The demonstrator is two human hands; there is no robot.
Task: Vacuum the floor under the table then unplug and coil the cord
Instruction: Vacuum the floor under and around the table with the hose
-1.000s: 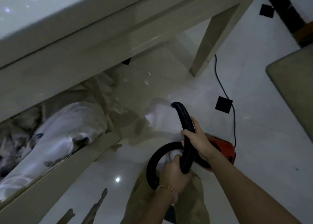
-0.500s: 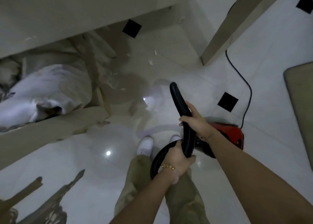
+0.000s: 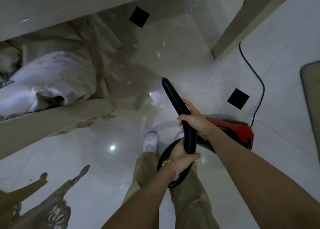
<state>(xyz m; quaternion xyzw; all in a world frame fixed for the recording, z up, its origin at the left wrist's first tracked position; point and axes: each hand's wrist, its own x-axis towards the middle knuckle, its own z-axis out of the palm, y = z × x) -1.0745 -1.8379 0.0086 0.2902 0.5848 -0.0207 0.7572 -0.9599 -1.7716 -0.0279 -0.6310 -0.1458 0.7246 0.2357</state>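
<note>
The right hand (image 3: pixel 194 119) is clamping the black vacuum hose (image 3: pixel 171 94) and the left hand (image 3: pixel 181 158) is gripping it nearer. The hose tip is perhaps hovering over the floor. The red vacuum cleaner (image 3: pixel 230 130) is sitting at right, its cord (image 3: pixel 259 83) running far past the table leg (image 3: pixel 242 24).

Forearms (image 3: pixel 251 168) bare right to the frame edge. At the wrist of the left hand (image 3: pixel 180 157) sits a bracelet (image 3: pixel 167 162) of small gold-coloured beads. Trousers (image 3: pixel 188 206) loose, khaki-olive, cuffs falling over the shoe tops. Shoes (image 3: pixel 150 142) white, low, with the right one mostly hidden.
</note>
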